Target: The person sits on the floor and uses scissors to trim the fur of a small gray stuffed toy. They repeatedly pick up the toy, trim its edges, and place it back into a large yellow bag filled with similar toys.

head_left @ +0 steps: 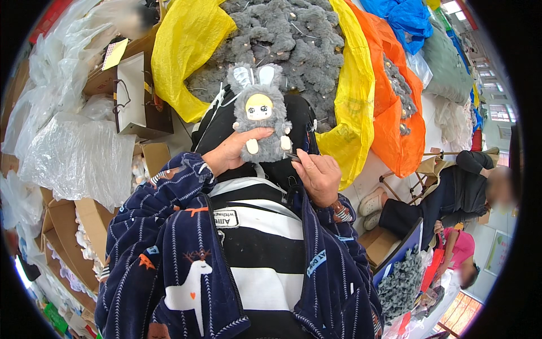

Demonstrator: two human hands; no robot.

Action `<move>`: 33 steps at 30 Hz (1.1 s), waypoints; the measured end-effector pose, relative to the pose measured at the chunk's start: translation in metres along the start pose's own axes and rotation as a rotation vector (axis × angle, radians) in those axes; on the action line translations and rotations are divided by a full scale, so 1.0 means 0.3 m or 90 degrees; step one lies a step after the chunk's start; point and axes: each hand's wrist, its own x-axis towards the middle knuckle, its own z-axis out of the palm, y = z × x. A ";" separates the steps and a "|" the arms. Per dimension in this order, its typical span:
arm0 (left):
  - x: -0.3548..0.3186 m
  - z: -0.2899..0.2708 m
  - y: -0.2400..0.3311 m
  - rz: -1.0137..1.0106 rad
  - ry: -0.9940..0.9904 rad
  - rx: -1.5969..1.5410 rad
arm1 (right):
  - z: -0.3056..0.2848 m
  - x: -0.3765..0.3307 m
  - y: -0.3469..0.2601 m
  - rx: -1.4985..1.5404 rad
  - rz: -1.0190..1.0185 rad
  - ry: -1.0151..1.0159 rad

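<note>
We held a grey plush bunny doll upright over our lap, near the middle of the scene. Our left hand was wrapped around its lower body, thumb across the front. Our right hand pinched a small dark tool against the doll's right side. Beyond it, a heap of grey plush toys lay in a yellow bag, with an orange bag further right.

A plush doll is held between the left hand and right hand; behind it, more plush is apparently piled in bags, with cartons at the left.
</note>
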 end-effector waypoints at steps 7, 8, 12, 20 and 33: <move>0.003 -0.005 -0.002 -0.002 -0.003 -0.006 | 0.007 0.002 -0.001 -0.003 -0.007 0.010; 0.002 -0.006 -0.002 -0.003 -0.004 -0.005 | 0.008 0.001 -0.001 -0.004 -0.009 0.011; 0.007 -0.011 -0.007 -0.003 -0.003 -0.006 | 0.017 0.000 -0.001 -0.003 -0.010 0.011; 0.003 0.001 -0.006 0.002 0.014 0.008 | 0.039 -0.028 -0.007 0.160 0.113 0.003; 0.000 0.010 -0.017 0.041 0.015 0.124 | 0.010 0.014 -0.021 0.112 0.239 0.033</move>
